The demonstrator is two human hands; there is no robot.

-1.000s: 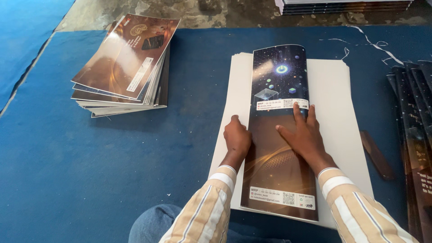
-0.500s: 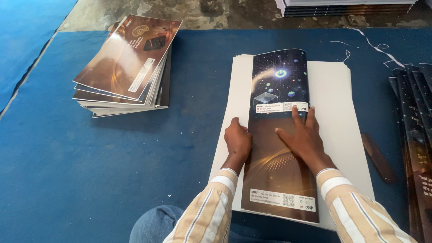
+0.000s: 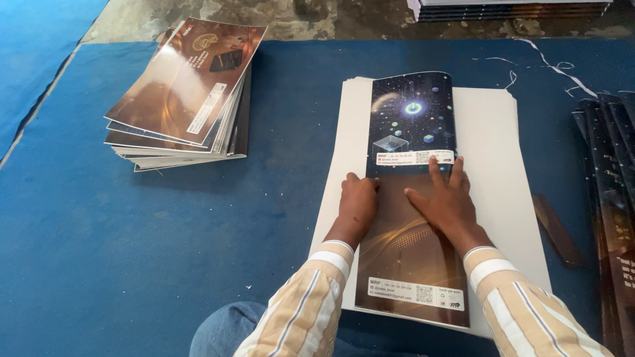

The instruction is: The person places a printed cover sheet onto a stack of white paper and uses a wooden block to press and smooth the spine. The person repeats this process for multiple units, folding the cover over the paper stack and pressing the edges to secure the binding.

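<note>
Centrally, in the head view, a long printed cover sheet (image 3: pixel 411 198) lies flat on a stack of white sheets (image 3: pixel 503 172), its long axis running away from the person. Both hands rest on its middle: the left hand (image 3: pixel 358 203) curled at the sheet's left edge, knuckles down, gripping nothing visible; the right hand (image 3: pixel 448 201) flat, fingers spread and pressing, forefinger reaching furthest up. Forearms converge from below. A pile of finished booklets (image 3: pixel 182 99) sits well apart on the blue cloth (image 3: pixel 132 251).
</note>
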